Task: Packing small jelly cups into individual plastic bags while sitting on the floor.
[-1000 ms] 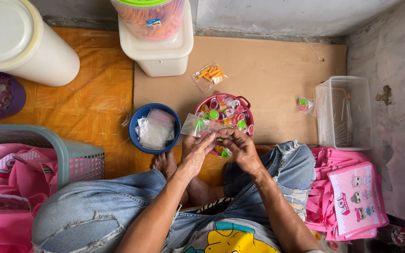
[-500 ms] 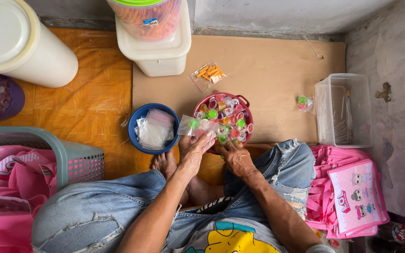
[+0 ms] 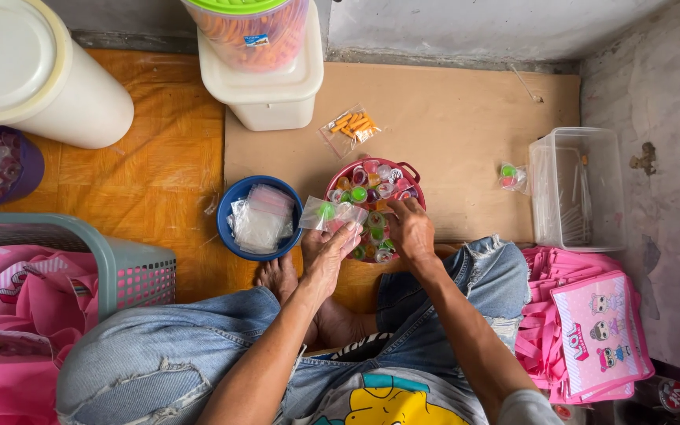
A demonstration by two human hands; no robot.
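The left hand (image 3: 328,256) has its grip clamped on a small clear bag (image 3: 332,214), fingers pinching the bag's lower edge so that it stands open just above the hand; a green jelly cup (image 3: 326,211) shows inside it. The right hand (image 3: 409,230) lies palm down in the red basket (image 3: 412,171), fingers curled among the coloured cups (image 3: 364,189); whether that grip is closed on a cup I cannot tell, since the fingertips are hidden. The bag hangs over the basket's left rim, touching it. Just left of the basket sits a blue bowl (image 3: 234,236) holding a stack of empty clear bags (image 3: 261,219). Above the basket, on the brown cardboard sheet (image 3: 450,118) spread on the floor, lies a packet of orange sticks (image 3: 352,126). Right of the basket lies a filled bag (image 3: 509,175), and beyond it a clear plastic box (image 3: 576,189). Further above the basket stands a white tub (image 3: 265,90) with a jar of orange snacks (image 3: 249,31) on it. Well to the basket's left are a white bucket (image 3: 29,71) and a grey-green laundry basket (image 3: 120,267). Pink bags (image 3: 592,330) are piled below the box.
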